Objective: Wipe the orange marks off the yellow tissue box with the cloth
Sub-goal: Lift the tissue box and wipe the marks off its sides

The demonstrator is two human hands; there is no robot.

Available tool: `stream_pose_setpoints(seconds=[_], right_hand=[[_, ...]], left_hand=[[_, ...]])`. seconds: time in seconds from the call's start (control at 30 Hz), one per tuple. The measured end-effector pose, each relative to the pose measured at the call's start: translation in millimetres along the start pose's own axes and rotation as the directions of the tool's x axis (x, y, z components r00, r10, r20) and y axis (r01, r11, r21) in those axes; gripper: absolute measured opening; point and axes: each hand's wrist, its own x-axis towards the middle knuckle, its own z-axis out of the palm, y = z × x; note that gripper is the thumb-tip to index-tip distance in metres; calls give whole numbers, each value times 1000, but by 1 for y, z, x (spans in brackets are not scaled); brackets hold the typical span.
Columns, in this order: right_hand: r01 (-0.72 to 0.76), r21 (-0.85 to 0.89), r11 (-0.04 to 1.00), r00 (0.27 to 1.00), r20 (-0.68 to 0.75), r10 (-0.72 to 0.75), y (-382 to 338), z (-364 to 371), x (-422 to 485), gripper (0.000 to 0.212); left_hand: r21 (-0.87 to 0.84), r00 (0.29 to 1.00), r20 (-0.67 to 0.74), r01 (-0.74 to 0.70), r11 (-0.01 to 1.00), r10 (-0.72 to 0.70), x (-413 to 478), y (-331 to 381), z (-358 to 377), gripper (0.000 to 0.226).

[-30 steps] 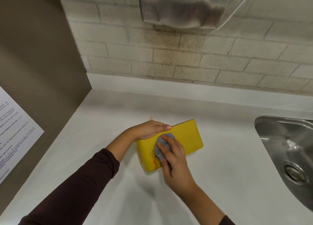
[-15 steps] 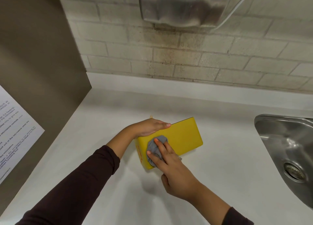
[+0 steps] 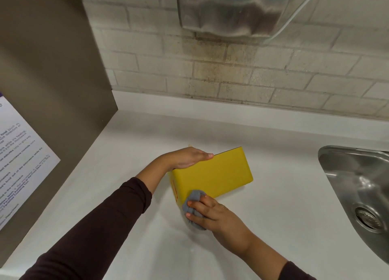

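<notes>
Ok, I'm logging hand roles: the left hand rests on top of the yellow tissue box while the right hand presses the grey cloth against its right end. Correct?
Not the right end: the head view shows the right hand pressing the grey cloth against the yellow tissue box at its lower left corner. The left hand does rest on top.

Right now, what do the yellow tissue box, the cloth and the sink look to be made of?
Tissue box: likely cardboard, smooth matte yellow, with crisp folded edges. Cloth: soft grey woven or microfibre fabric, bunching in folds under the right hand. Sink: stainless steel, brushed sheen with blurred reflections.
</notes>
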Motion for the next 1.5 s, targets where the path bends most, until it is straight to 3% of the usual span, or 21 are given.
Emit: stream_pose_setpoints(seconds=[0.13, 0.17, 0.23, 0.3, 0.37, 0.43, 0.5, 0.63, 0.8, 0.93, 1.0, 1.07, 1.13, 1.23, 1.3, 1.37, 1.43, 1.5], right_hand=[[30, 44, 999, 998, 56, -32, -7, 3, -10, 38], [-17, 107, 994, 996, 86, 8, -9, 6, -17, 38], [-264, 315, 911, 963, 132, 234, -16, 7, -29, 38], [-450, 582, 677, 832, -1, 554, -20, 3, -32, 36], [-385, 842, 378, 577, -100, 811, -18, -2, -30, 27], [-231, 963, 138, 407, -33, 913, -12, -8, -23, 21], [-168, 985, 27, 355, 35, 934, -9, -12, -17, 23], [-285, 957, 57, 358, 51, 932, -23, -14, -2, 25], [-383, 917, 110, 469, 91, 879, -47, -13, 3, 20], [-345, 939, -6, 610, 229, 758, -51, -25, -2, 15], [-216, 971, -101, 679, 224, 700, -48, -35, -3, 23], [-42, 982, -184, 642, 168, 748, -42, -48, -3, 28], [100, 964, -246, 524, 159, 836, -30, -59, -5, 34], [226, 920, -321, 421, 205, 884, -18, -71, -12, 45], [291, 872, -392, 426, 249, 870, -15, -76, -16, 42], [355, 822, -445, 427, 281, 860, -13, -76, -19, 40], [404, 780, -478, 452, 284, 846, -13, -74, -22, 62], [416, 763, -495, 468, 287, 836, -13, -72, -25, 84]], left_hand=[[19, 1000, -8, 5, 1000, -5, -1, -1, -3, 55], [15, 1000, -9, 9, 1000, -9, -1, -2, -3, 55], [-16, 999, -28, 34, 999, -34, -2, -6, -4, 55], [-75, 994, -67, 78, 994, -83, -3, -12, -5, 57], [-162, 989, -82, 107, 981, -122, -3, -19, -4, 56], [-228, 987, -88, 114, 967, -137, -2, -23, -4, 53], [-262, 985, -104, 109, 959, -141, -2, -23, -2, 50], [-265, 970, -192, 98, 959, -152, 1, -18, 6, 57], [-287, 955, -263, 55, 956, -134, -1, -16, 11, 59], [-311, 949, -294, 19, 950, -115, -5, -13, 12, 53], [-372, 953, -280, -2, 928, -111, -8, -6, 12, 43], [-370, 950, -282, 18, 929, -130, -15, 3, 7, 34], [-380, 953, -234, 90, 920, -190, -24, 11, -2, 27], [-550, 973, 8, 197, 811, -231, -42, 22, -16, 15], [-659, 963, 117, 257, 706, -242, -52, 23, -20, 21], [-690, 948, 123, 295, 661, -294, -60, 19, -19, 57], [-716, 943, 138, 307, 627, -304, -65, 17, -16, 76], [-725, 944, 146, 306, 617, -297, -68, 17, -12, 74]])
